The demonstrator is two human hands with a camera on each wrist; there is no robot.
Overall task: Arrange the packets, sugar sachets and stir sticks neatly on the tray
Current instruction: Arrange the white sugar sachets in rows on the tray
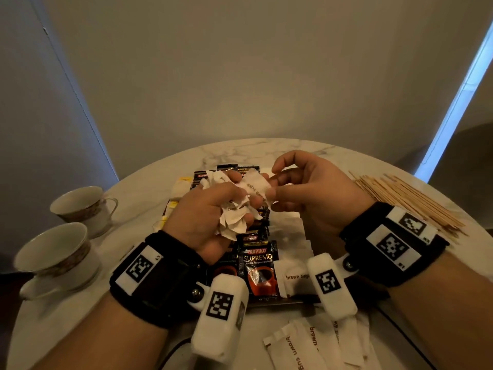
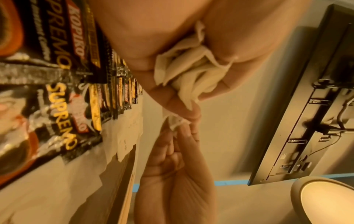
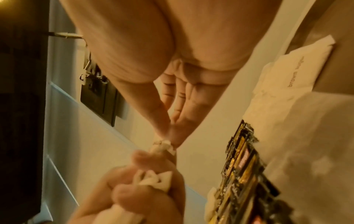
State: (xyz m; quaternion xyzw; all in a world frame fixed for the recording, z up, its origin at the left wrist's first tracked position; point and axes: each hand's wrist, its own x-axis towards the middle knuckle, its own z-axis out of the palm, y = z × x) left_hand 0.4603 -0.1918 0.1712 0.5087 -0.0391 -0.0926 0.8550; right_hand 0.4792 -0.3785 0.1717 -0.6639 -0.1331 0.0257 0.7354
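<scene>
My left hand (image 1: 213,201) grips a crumpled bunch of white sugar sachets (image 1: 234,217) above the tray (image 1: 269,305). My right hand (image 1: 274,186) pinches one sachet (image 1: 254,184) at the top of that bunch between thumb and fingertips. In the left wrist view the bunch (image 2: 191,72) sits in the left palm, and the right hand (image 2: 178,166) holds the sachet's edge (image 2: 175,122). The right wrist view shows the same pinch (image 3: 162,145). Black Kopiko coffee packets (image 1: 257,263) lie in rows on the tray, with brown sugar sachets (image 1: 292,276) beside them. Wooden stir sticks (image 1: 408,201) lie piled at the right.
Two teacups on saucers (image 1: 58,260) (image 1: 80,206) stand at the table's left. Loose brown sugar sachets (image 1: 306,343) lie at the table's near edge in front of the tray. Yellow-tagged tea bags (image 1: 181,188) sit at the tray's far left. The round marble table (image 1: 266,150) meets a wall.
</scene>
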